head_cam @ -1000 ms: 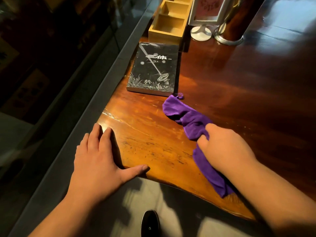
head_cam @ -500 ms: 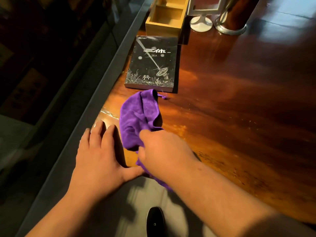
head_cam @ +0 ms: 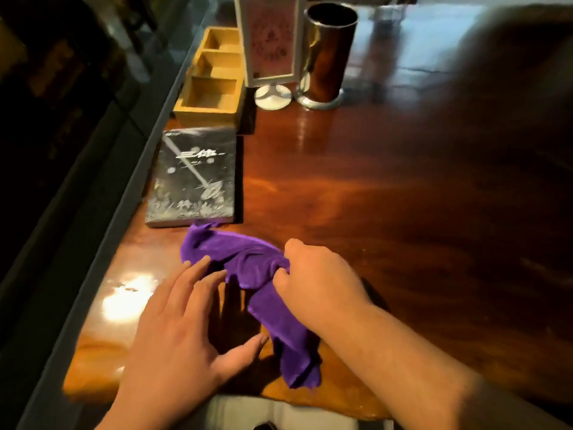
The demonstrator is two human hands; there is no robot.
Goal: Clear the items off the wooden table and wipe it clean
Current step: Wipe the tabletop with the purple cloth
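The right hand (head_cam: 313, 274) is closed in a loose fist around a bunched part of the purple cloth (head_cam: 263, 293), gripping it on the wooden table (head_cam: 387, 212) near the near edge. The left hand (head_cam: 179, 330) holds nothing: its fingers are spread wide, the fingertips reaching the cloth's left fold, the thumb stretched out toward the right just beside the cloth's hanging tail. The cloth lies crumpled across the tabletop between the two hands, one end spreading toward the far left, the other trailing toward the near edge under the right forearm.

Just beyond the cloth, touching or nearly touching its far tip, a dark book (head_cam: 193, 178) lies flat along the table's left edge, cover up, with pale printed artwork. Farther along the same edge stands a light wooden organizer box (head_cam: 214, 85) split into three open compartments in a row; the nearest compartment looks empty, and the two farther ones show nothing inside as far as can be seen. To its right stands a white-framed sign holder (head_cam: 269, 45) on a round base, with a pinkish card in it. Right of that is a dark, shiny cylindrical holder (head_cam: 328, 54) on a metal foot; its open top is dark and its contents cannot be made out. The far right is blurred.
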